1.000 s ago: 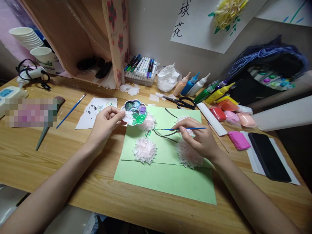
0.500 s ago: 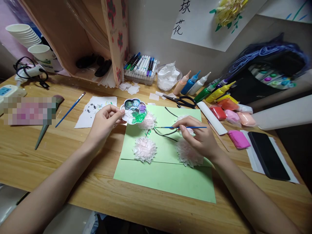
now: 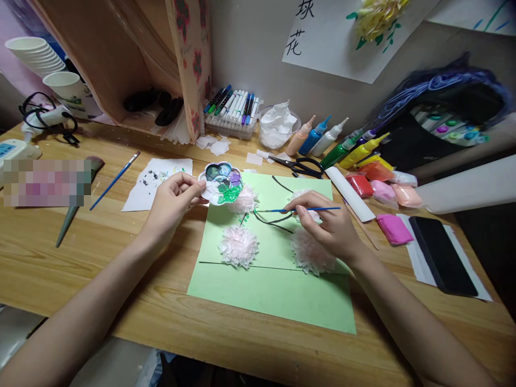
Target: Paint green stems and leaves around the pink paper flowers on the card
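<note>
My left hand (image 3: 176, 194) pinches the edge of a flower-shaped paint palette (image 3: 212, 192), with green, purple and dark paint in its wells, held over the upper left of the green paper (image 3: 270, 301). Between the fingers of my right hand (image 3: 322, 223) is a thin blue paintbrush (image 3: 272, 210), its tip at the paper near the dark painted stems (image 3: 274, 222). Small green leaf marks (image 3: 244, 219) show left of the tip. Pale pink tissue flowers sit on the paper: one whole at lower left (image 3: 238, 246), others partly covered by my right hand or the palette.
Black scissors (image 3: 308, 166), paint bottles (image 3: 314, 137) and a tub of tissue (image 3: 278, 126) stand behind the paper. A phone (image 3: 443, 255) and clay packets (image 3: 393, 228) lie right. A spare blue brush (image 3: 115, 181) and paint-stained paper (image 3: 159, 183) lie left.
Hardly anything differs: the brush tip has shifted slightly left, and a little more green shows at the stem end beneath it. The palette stays in place.
</note>
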The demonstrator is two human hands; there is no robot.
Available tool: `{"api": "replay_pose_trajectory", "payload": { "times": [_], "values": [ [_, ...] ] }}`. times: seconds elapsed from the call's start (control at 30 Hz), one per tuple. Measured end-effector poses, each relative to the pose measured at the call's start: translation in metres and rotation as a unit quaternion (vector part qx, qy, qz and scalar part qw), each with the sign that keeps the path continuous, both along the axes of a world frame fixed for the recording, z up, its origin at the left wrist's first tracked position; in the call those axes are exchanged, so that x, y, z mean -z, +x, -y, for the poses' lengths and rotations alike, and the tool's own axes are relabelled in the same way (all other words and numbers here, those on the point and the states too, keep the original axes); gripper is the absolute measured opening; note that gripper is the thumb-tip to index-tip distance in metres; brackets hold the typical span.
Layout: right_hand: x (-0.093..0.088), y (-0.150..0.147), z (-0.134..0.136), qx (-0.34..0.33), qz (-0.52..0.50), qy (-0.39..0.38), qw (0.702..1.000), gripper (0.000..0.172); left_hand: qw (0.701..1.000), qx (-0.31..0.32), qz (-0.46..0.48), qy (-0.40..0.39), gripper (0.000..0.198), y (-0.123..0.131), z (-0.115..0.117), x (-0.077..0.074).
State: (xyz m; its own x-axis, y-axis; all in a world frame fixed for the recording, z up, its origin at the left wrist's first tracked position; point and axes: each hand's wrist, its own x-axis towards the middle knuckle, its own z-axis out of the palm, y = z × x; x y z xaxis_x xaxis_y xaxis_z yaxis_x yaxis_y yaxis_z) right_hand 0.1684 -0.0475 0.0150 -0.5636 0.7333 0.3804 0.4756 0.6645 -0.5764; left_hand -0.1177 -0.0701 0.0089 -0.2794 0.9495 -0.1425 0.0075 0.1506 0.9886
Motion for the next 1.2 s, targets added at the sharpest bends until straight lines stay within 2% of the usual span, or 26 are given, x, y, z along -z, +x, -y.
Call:
{"api": "replay_pose_trajectory", "payload": {
  "times": [0.37, 0.47, 0.57, 0.63, 0.77, 0.97, 1.2],
  "values": [
    [-0.001, 0.000, 0.000, -0.007, -0.010, -0.003, 1.000, 0.016, 1.000, 0.004, -0.008, -0.002, 0.025, 0.002, 0.000, -0.001],
    [-0.003, 0.003, 0.002, 0.004, -0.094, 0.001, 0.996, 0.018, 1.000, 0.006, -0.004, -0.004, 0.025, 0.004, 0.000, -0.003],
    [-0.006, 0.002, 0.006, 0.039, -0.217, 0.007, 0.975, 0.020, 1.000, 0.011, -0.012, 0.000, 0.024, 0.007, 0.003, -0.003],
    [-0.008, 0.000, 0.010, 0.044, -0.262, -0.006, 0.964, 0.019, 1.000, 0.020, -0.020, 0.005, 0.024, 0.009, 0.005, -0.001],
    [-0.007, -0.005, 0.016, 0.008, -0.225, -0.039, 0.974, 0.016, 0.998, 0.058, -0.024, 0.009, 0.024, 0.013, 0.009, 0.006],
    [-0.004, -0.005, 0.018, -0.037, -0.126, -0.034, 0.991, 0.018, 0.997, 0.081, -0.012, 0.011, 0.023, 0.016, 0.010, 0.010],
    [-0.005, -0.006, 0.019, -0.019, -0.169, -0.025, 0.985, 0.017, 0.996, 0.091, -0.012, 0.010, 0.022, 0.016, 0.011, 0.009]
  ]
}}
